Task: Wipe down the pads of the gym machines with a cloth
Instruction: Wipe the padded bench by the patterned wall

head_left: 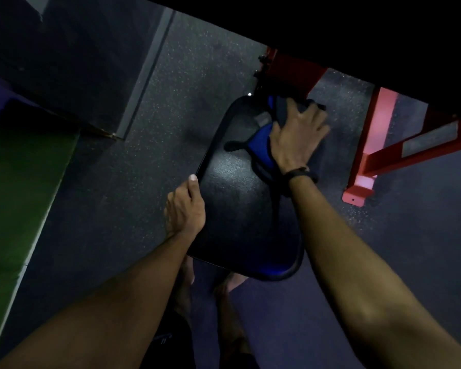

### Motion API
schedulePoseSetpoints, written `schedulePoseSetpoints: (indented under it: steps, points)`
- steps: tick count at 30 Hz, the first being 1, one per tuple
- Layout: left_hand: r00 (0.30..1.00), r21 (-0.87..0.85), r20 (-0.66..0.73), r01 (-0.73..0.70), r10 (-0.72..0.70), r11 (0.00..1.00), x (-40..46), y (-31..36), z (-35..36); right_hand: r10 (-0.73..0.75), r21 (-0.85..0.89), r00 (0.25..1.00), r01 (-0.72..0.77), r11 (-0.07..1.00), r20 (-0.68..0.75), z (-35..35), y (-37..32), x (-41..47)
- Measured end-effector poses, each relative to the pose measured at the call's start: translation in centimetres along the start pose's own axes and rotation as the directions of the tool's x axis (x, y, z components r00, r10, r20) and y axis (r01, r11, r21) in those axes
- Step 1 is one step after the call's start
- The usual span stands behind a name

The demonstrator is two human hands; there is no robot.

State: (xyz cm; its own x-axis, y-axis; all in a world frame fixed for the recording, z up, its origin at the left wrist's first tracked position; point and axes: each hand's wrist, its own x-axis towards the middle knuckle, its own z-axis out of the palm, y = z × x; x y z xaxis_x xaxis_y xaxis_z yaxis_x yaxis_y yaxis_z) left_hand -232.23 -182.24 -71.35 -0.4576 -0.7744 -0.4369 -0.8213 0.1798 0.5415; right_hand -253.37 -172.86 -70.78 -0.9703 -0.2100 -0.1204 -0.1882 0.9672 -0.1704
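A black padded seat (240,198) of a red gym machine fills the middle of the view. My right hand (297,134) lies with spread fingers on a blue and dark cloth (258,141), pressing it onto the far end of the pad. My left hand (185,209) grips the pad's left edge, thumb on top and fingers hidden under the rim. Part of the cloth hangs off the pad's right side below my right wrist.
The red machine frame (367,145) stands to the right with a foot plate on the speckled rubber floor (123,182). A green turf strip (22,187) runs along the left. My bare feet (224,286) show under the pad's near edge.
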Motion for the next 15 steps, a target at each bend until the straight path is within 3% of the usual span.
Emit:
schedulePoseSetpoints:
  steps: [4, 7, 11, 15]
  points:
    - [1.000, 0.009, 0.012, 0.001, -0.001, 1.000, -0.2, -0.2, 0.0, -0.321, 0.080, 0.946, 0.316, 0.945, 0.050, 0.6, -1.6, -9.2]
    - [1.000, -0.027, 0.016, 0.008, -0.008, 1.000, -0.1, -0.2, 0.1, -0.432, 0.146, 0.890, 0.413, 0.899, 0.144, 0.1, 1.3, -17.0]
    - [1.000, -0.046, 0.010, -0.013, 0.013, 0.999, 0.1, -0.3, 0.2, -0.323, 0.079, 0.938, 0.315, 0.946, 0.126, -1.0, 6.8, -17.1]
    - [1.000, -0.035, 0.005, -0.011, 0.012, 0.999, 0.4, -0.3, 0.1, 0.027, 0.062, 1.000, -0.026, 0.998, -0.011, -0.5, 5.7, -6.0]
